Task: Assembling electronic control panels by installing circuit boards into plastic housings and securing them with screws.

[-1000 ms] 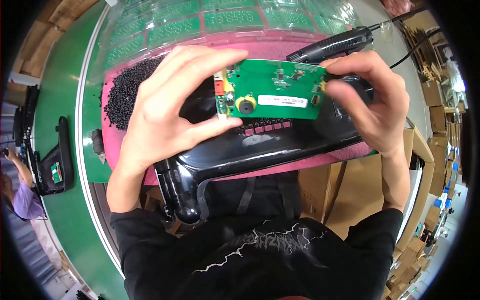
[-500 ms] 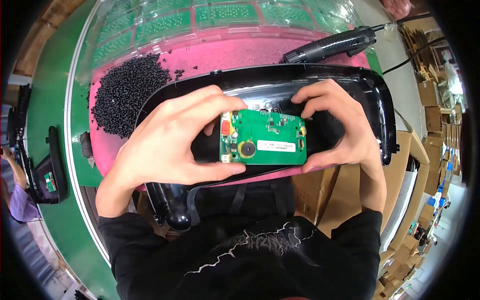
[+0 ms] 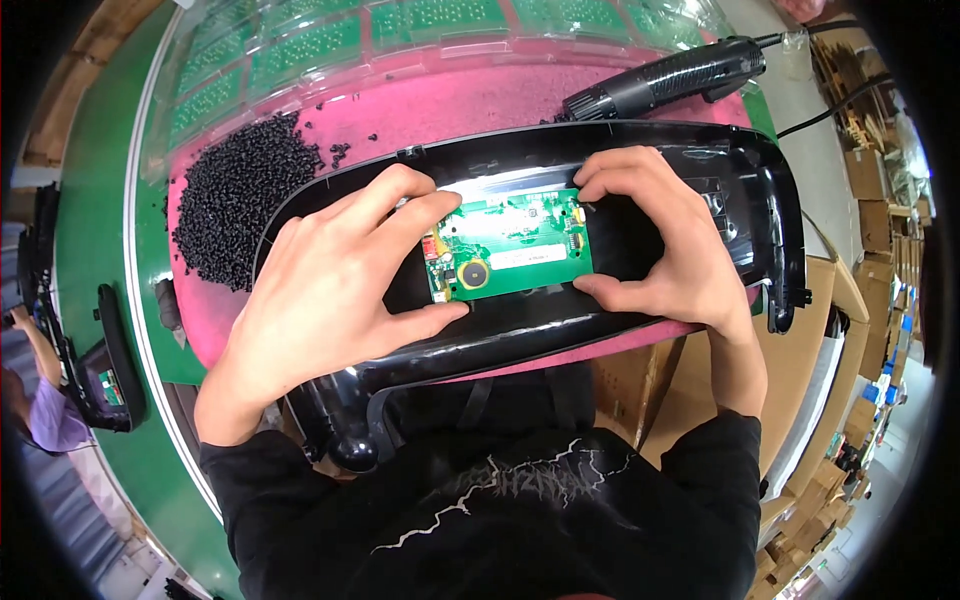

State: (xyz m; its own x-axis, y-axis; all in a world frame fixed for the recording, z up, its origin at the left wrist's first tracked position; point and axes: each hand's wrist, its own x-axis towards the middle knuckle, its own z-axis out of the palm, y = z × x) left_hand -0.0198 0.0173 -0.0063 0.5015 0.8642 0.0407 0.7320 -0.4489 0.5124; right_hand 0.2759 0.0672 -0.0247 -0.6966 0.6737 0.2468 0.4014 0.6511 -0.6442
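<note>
Left grip (image 3: 330,280) pinches the green circuit board (image 3: 512,243) at nine o'clock, right grip (image 3: 668,235) at three, and down it comes, lower than a second ago, mid-way along the black housing (image 3: 540,312)! Handling now centres there; contact beneath is hidden.

Green circuit board (image 3: 512,238), component side up, over black shell (image 3: 540,310).

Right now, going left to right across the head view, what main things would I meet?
Co-worker's purple sleeve, leftmost black case, pile of small black pieces, left hand, green circuit board, right hand, cardboard boxes at the far side.
</note>
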